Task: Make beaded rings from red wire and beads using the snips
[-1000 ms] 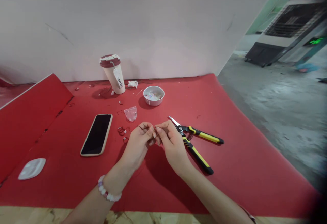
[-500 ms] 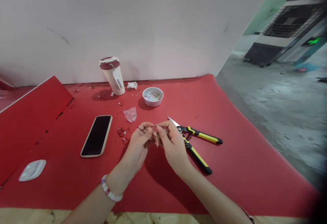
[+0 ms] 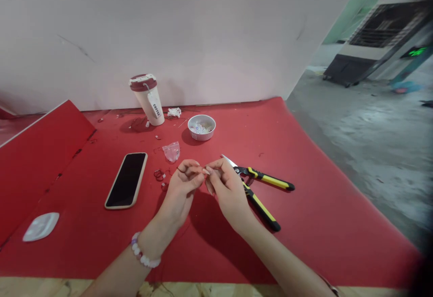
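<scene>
My left hand (image 3: 181,191) is closed in a pinch, thumb against fingertips, on a thin dark red cord (image 3: 180,169) that loops over a finger. Touching it, my right hand (image 3: 227,188) pinches the same cord at the fingertips; a tiny pale bit shows between the hands, too small to name. Small coils of dark red cord (image 3: 158,175) with white bits lie left of my left hand. Just beyond them is a small clear zip bag (image 3: 171,151). Yellow-and-black shears (image 3: 267,179) lie spread beside my right hand, partly behind it.
A round white perforated dish (image 3: 202,127) holding small beads stands beyond my hands. Farther left are a coffee cup (image 3: 149,100), crumpled white paper (image 3: 174,112), a phone (image 3: 126,180) and a white plastic piece (image 3: 41,227). A pale panel (image 3: 203,39) rises behind the red table (image 3: 321,225).
The fingertips of my left hand have shifted slightly left and opened out a little from my right hand's. Both hands still meet at the cord. The view has moved slightly.
</scene>
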The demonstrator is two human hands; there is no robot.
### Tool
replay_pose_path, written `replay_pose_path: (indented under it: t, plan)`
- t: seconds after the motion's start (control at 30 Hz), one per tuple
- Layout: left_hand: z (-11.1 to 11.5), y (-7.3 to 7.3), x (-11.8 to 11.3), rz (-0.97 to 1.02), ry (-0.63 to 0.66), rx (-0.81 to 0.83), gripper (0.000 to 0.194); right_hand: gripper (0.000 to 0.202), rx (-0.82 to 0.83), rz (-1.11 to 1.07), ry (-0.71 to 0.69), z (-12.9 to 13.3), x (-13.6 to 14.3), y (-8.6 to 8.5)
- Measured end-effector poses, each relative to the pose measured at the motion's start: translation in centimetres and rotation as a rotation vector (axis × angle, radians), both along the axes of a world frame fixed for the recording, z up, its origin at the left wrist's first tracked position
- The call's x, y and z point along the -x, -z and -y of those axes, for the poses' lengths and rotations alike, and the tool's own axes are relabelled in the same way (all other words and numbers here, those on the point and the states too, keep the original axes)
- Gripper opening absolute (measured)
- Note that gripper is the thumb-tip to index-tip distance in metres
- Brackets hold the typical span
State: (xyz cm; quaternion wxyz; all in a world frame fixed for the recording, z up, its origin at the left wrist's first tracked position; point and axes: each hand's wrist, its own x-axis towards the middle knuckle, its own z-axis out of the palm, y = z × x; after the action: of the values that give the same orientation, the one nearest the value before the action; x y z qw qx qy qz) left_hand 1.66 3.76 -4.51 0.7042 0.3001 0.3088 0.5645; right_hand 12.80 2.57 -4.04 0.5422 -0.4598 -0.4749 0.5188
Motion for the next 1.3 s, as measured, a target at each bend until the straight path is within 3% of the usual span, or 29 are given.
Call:
replay_pose_path:
  t: [0.23,0.43,0.57,0.67,0.83,1.0,1.13,1.23,1.3]
  plan:
    - [-0.3,0.1,0.2,-0.032,0.001,-0.018,0.032,0.016,-0.006,0.055,0.045,0.0,-0.1,-0.1]
    - [-0.6,0.0,0.4,-0.053,0.055,0.019,0.025,0.015,-0.015,0.081,0.069,0.1,-0.1,-0.2]
    - [-0.7,-0.4,0.6,-0.103,0.042,0.026,0.024,0.015,-0.031,0.071,-0.031,0.2,-0.3,-0.2]
    - [-0.8,-0.6,0.6,-0.183,0.043,0.012,0.023,0.017,-0.056,-0.058,-0.116,0.0,-0.8,-0.2]
    - [-0.8,-0.9,0.6,-0.364,0.023,-0.046,0.017,0.011,-0.072,-0.168,-0.162,-0.6,-1.6,-0.6]
    - [-0.4,-2.0,0.8,-0.602,-0.019,-0.085,0.012,0.012,-0.098,-0.14,-0.162,-0.8,-2.1,-0.5]
    - [-0.3,-2.8,1.1,-0.706,0.027,-0.125,0.015,0.009,-0.121,-0.042,-0.162,-1.1,-2.4,-0.6]
    - [-0.7,-4.2,1.3,-0.722,0.06,-0.151,0.015,0.007,-0.14,0.064,-0.174,-1.7,-2.7,-2.3]
    - [-1.3,-6.0,1.5,-0.733,0.078,-0.189,0.012,0.006,-0.166,0.149,-0.178,-2.3,-2.9,-4.6]
